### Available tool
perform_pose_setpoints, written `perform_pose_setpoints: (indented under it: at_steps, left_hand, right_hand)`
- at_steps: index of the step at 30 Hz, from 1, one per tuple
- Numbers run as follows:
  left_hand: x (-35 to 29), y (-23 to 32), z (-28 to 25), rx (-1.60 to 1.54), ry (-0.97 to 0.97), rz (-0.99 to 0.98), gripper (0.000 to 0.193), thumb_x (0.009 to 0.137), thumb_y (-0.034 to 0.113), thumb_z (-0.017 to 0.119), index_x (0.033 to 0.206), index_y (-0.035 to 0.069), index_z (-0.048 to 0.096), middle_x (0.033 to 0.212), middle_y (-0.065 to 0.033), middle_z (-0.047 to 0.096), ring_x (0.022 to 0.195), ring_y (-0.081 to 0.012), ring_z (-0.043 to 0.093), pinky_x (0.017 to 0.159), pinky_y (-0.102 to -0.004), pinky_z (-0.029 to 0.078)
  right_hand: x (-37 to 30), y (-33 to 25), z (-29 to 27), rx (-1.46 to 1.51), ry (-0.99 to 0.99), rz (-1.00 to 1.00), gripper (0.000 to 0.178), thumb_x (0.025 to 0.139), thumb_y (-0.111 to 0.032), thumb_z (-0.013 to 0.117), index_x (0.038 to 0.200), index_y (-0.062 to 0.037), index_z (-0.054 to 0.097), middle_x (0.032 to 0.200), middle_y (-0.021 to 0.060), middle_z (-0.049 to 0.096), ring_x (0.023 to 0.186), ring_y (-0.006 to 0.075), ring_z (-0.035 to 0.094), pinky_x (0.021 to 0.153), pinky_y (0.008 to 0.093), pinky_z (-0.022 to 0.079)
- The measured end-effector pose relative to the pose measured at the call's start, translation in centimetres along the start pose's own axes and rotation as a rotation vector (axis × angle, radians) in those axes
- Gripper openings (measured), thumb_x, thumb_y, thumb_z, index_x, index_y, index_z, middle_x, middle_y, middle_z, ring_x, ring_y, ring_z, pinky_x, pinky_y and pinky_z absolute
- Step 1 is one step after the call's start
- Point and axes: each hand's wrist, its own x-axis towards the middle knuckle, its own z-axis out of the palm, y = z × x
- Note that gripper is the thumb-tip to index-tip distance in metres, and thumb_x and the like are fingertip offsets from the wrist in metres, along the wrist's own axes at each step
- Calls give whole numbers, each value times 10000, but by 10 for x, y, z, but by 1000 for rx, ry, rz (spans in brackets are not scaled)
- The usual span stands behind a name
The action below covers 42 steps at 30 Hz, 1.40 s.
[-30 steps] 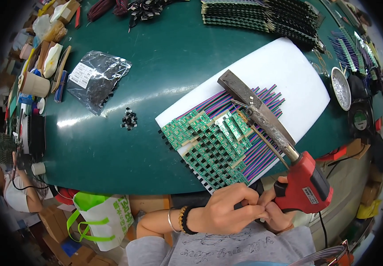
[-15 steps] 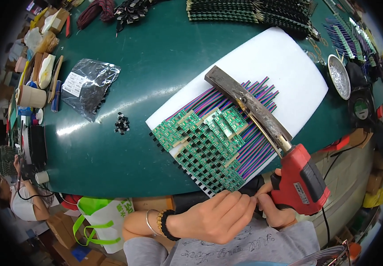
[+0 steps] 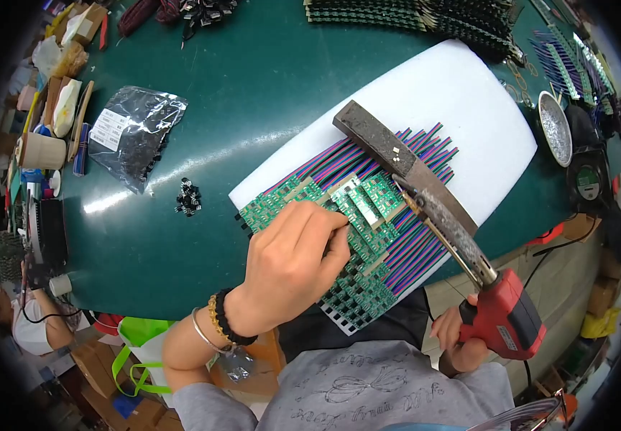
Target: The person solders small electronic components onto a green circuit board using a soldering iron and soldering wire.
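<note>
My left hand (image 3: 292,251) reaches over the rows of small green circuit boards (image 3: 368,294), thumb and fingertips pinched close to the upper boards. Whatever lies between those fingertips is too small or hidden to make out. My right hand (image 3: 458,341) is wrapped round the grip of a red soldering gun (image 3: 504,316). The gun's metal barrel points up and left, its tip over a dark metal bar (image 3: 371,136) that lies across the bundled coloured wires (image 3: 425,248). Wires and boards rest on a white foam sheet (image 3: 461,93).
On the green table (image 3: 253,122), a clear bag of black parts (image 3: 138,136) and a small pile of black parts (image 3: 188,196) lie to the left. Stacked boards (image 3: 411,18) stand at the back. A silvery dish (image 3: 555,129) is at the right.
My left hand has left my right hand and moved up and left over the boards. The soldering gun has shifted down and right, away from its place along the metal bar.
</note>
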Motion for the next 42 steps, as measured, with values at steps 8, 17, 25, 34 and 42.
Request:
perform_pose_setpoints:
  at_steps: [8, 17, 25, 34, 42]
  left_hand:
    - [2, 2, -3, -18, -29, -44, 155, 726, -52, 710, 829, 3, 608, 743, -96, 559, 639, -256, 570, 553, -354, 472]
    - [1, 1, -2, -32, -41, -54, 155, 727, -52, 693, 829, 0, 589, 732, -107, 543, 646, -270, 569, 567, -361, 475]
    - [3, 0, -3, -42, -26, -48, 161, 726, -66, 706, 839, -4, 609, 717, -93, 558, 620, -236, 571, 546, -335, 462]
    - [1, -1, -3, -54, -36, -45, 154, 727, -60, 687, 822, -4, 580, 735, -111, 541, 652, -274, 572, 576, -364, 478]
    - [2, -1, -3, -45, -24, -58, 167, 733, -69, 728, 862, -3, 646, 711, -69, 591, 591, -185, 575, 519, -290, 452]
  right_hand:
    - [-19, -7, -4, 124, 72, 61, 174, 869, -96, 547, 714, -28, 588, 610, 72, 616, 502, 212, 607, 494, 303, 521]
    - [-5, -19, -7, 83, 54, 348, 47, 635, -28, 524, 624, -38, 568, 596, 62, 572, 521, 182, 575, 505, 274, 444]
    - [-31, -19, -16, -136, -3, 274, 900, 801, -699, 615, 1189, 104, 495, 522, -4, 517, 429, 122, 483, 482, 293, 466]
    - [-14, -16, -8, 15, 5, 242, 126, 746, 36, 512, 830, -28, 443, 573, 85, 566, 490, 172, 564, 458, 286, 431]
    - [-41, -9, -12, 102, 221, 188, 128, 699, 35, 509, 811, -1, 459, 555, 116, 547, 438, 176, 527, 420, 290, 420]
